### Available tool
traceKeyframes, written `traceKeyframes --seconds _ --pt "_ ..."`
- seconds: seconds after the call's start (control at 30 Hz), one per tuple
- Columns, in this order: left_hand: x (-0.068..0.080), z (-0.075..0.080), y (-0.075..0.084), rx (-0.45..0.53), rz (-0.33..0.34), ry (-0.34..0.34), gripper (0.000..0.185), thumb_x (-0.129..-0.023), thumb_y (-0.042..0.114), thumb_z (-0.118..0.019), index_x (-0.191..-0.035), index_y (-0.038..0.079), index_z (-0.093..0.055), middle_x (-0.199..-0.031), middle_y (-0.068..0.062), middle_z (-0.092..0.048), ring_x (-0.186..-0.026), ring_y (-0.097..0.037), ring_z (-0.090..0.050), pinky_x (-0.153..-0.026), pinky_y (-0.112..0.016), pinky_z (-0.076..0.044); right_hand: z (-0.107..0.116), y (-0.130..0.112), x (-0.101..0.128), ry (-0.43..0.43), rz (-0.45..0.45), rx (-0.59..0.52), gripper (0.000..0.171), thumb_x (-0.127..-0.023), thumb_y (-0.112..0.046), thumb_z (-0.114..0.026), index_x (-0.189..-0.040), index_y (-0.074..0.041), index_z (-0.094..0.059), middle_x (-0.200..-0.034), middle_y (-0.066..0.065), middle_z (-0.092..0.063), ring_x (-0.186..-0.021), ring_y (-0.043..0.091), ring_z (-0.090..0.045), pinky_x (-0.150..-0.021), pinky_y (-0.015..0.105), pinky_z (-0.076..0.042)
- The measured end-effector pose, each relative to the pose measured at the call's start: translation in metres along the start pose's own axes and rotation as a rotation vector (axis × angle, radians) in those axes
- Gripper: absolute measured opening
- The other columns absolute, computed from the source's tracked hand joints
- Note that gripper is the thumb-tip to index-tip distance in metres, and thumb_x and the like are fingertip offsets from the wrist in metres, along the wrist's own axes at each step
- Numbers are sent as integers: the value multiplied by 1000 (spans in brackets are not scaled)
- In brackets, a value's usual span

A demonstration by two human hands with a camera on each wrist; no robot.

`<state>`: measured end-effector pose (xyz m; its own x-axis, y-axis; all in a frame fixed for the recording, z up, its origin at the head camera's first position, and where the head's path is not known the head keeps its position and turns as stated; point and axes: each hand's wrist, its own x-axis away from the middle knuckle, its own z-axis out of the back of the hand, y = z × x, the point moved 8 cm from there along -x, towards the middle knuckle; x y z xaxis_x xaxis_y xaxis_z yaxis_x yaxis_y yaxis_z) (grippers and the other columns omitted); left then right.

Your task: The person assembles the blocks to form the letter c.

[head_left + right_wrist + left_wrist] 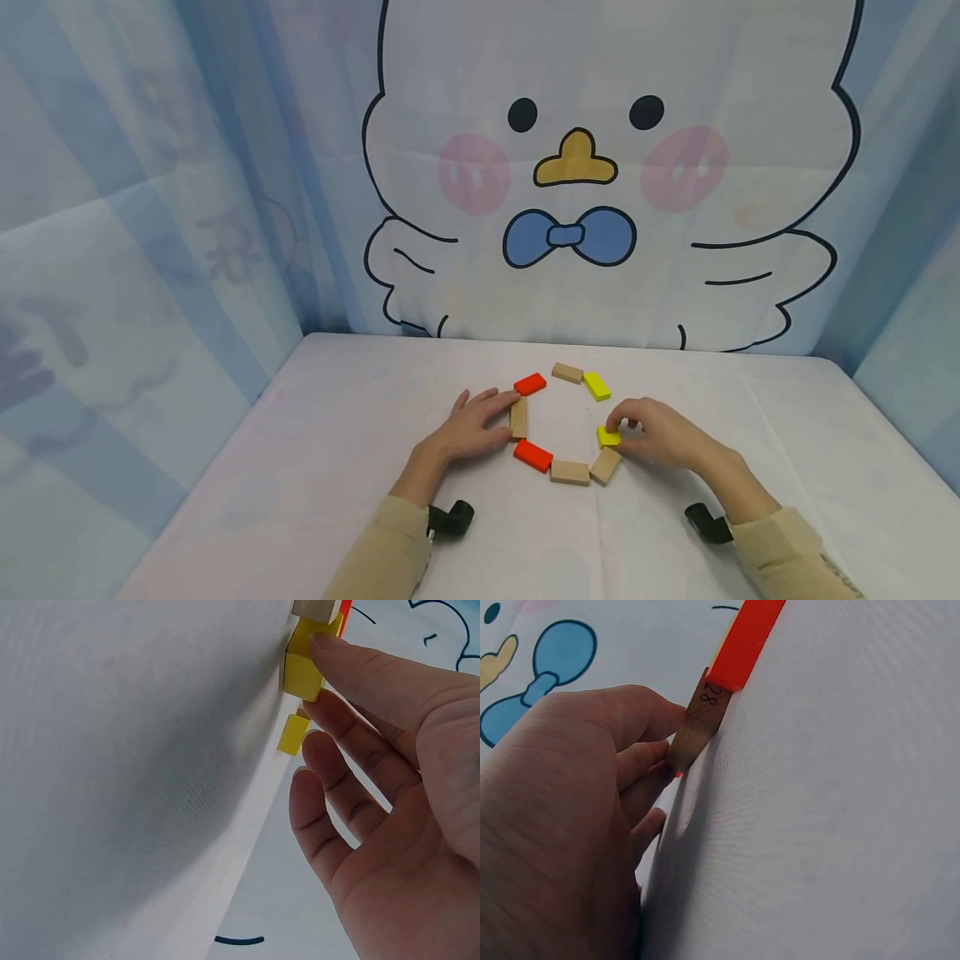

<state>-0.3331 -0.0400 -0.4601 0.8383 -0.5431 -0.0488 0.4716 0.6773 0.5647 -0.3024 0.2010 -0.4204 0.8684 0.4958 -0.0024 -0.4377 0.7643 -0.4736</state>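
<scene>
Head view. A ring of small blocks lies near the middle of the white worktop (315,467), somewhat toward its front edge. The left hand (468,429) rests flat, fingers nearly straight, their tips against the outer side of the plain wooden block (518,417) on the ring's left. The right hand (663,433) curls its fingers round the yellow block (608,437) on the ring's right and pinches it. Two red blocks (530,383) (533,455), a second yellow block (597,385) and three further wooden blocks (567,372) (570,472) (604,466) complete the ring. A curtain printed with a cartoon bird (585,167) hangs behind the rear edge.

Left wrist view. The fingers (641,761) lie loosely against the wooden block (697,724), whose end bears a handwritten number; a red block (746,641) abuts it. Nothing is gripped.

Right wrist view. The thumb and forefinger (360,664) hold the yellow block (304,664) against the worktop, beside a wooden block (313,607); the other fingers are spread and free. The second yellow block (292,733) lies beyond.

Technique, as a judgement: the yellow block is best seated by a light pinch and a small slide, its ends brought level with its neighbours, while the left hand steadies the opposite side so that the ring does not spread.
</scene>
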Motion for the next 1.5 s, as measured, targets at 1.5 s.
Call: traceKeyframes --seconds 1.5 --pt "0 -2 -5 9 24 -12 61 -95 34 -57 -153 19 -45 -155 0 -45 -148 -25 -28 -120 -55 -2 15 -35 -89 53 61 -45 28 -93 -6 -72 -120 -2 -69 -118 11 -67 -106 33 -57 -93 47 -52"
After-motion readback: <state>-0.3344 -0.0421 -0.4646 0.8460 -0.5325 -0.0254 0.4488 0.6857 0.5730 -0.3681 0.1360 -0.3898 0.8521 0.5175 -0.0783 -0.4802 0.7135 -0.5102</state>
